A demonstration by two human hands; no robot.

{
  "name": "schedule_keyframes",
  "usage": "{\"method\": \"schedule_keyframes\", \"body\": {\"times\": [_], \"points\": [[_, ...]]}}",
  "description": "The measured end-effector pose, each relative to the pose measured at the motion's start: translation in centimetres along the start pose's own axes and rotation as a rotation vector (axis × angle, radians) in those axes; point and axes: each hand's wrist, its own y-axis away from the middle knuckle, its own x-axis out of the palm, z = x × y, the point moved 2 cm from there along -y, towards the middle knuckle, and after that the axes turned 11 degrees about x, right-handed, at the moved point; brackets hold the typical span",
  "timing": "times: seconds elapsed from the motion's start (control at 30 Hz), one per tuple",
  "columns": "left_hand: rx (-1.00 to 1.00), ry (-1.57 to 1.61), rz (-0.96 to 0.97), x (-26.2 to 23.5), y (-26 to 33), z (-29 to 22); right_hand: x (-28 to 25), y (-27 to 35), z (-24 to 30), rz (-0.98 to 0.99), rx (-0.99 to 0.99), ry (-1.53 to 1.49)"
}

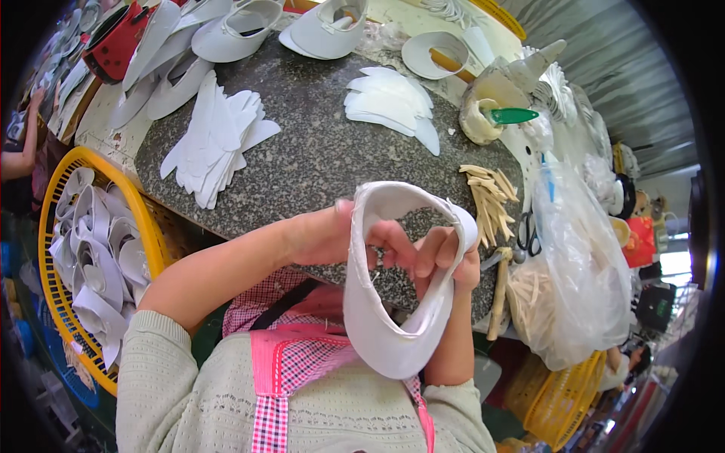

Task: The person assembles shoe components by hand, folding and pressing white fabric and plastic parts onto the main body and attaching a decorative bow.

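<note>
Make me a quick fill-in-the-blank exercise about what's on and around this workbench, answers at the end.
The left hand and right hand hold a visor coloured ____. 
The basket at the picture's left is coloured ____. 
The scissors have ____ handles. 
The tan strips lie on the tabletop's ____ side, not its left.

Missing words: white; yellow; black; right.
</note>
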Motion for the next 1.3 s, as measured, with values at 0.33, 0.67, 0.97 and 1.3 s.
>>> {"method": "schedule_keyframes", "body": {"times": [0.33, 0.67, 0.97, 1.3], "points": [[0.223, -1.446, -0.331, -2.6, -1.6, -3.3, -3.7, -0.6, -1.7, -0.717, -0.041, 1.051], [0.668, -2.000, -0.498, -0.4, -3.9, -4.0, 3.6, -0.4, -2.8, -0.576, -0.124, 0.792], [0.725, -1.918, -0.564, 2.7, -1.2, -6.7, 2.0, -4.6, -1.1, -0.587, -0.250, 0.373], [0.703, -1.596, -0.592, -1.6, -2.5, -6.4, 1.6, -3.7, -0.1, -0.667, -0.404, 0.914]]}}
